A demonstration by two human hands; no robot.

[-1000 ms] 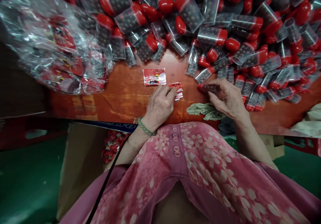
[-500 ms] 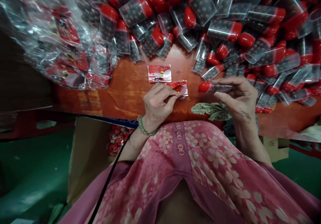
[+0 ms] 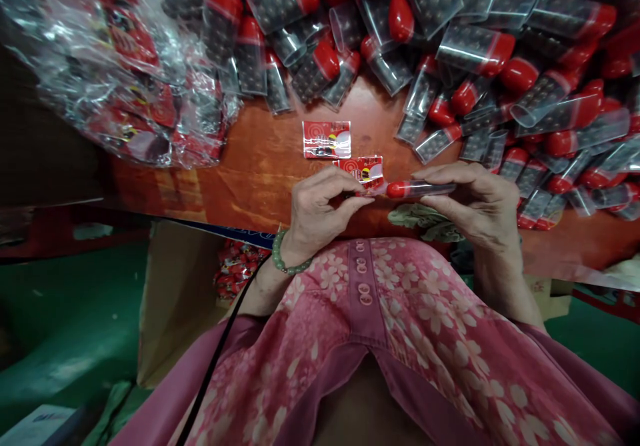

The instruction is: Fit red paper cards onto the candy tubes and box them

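Observation:
My left hand [image 3: 325, 209], a green bead bracelet at its wrist, is closed in a pinch on a small red-and-pink printed plastic sleeve [image 3: 379, 189], mostly hidden by the fingers. My right hand [image 3: 480, 199] grips a clear bottle [image 3: 425, 189] with a red cap, lying level between thumb and fingers. The bottle's red cap points left and is right at the sleeve's edge; whether it is inside, I cannot tell. Just behind the left fingertips lies a red printed sleeve [image 3: 367, 168], and another flat printed sleeve [image 3: 327, 139] rests farther back on the orange table surface [image 3: 260, 166].
A large heap of red-capped clear bottles of dark beads [image 3: 475, 49] covers the back and right. On the left sits a clear plastic bag [image 3: 150, 99] of red packs. A crumpled greenish cloth [image 3: 425, 219] lies by my right hand. Below the table edge stands a cardboard box [image 3: 170, 299].
My right hand has brought the bottle left, its red cap now close to my left fingertips. The sleeve in my left hand has come away from the one lying behind it.

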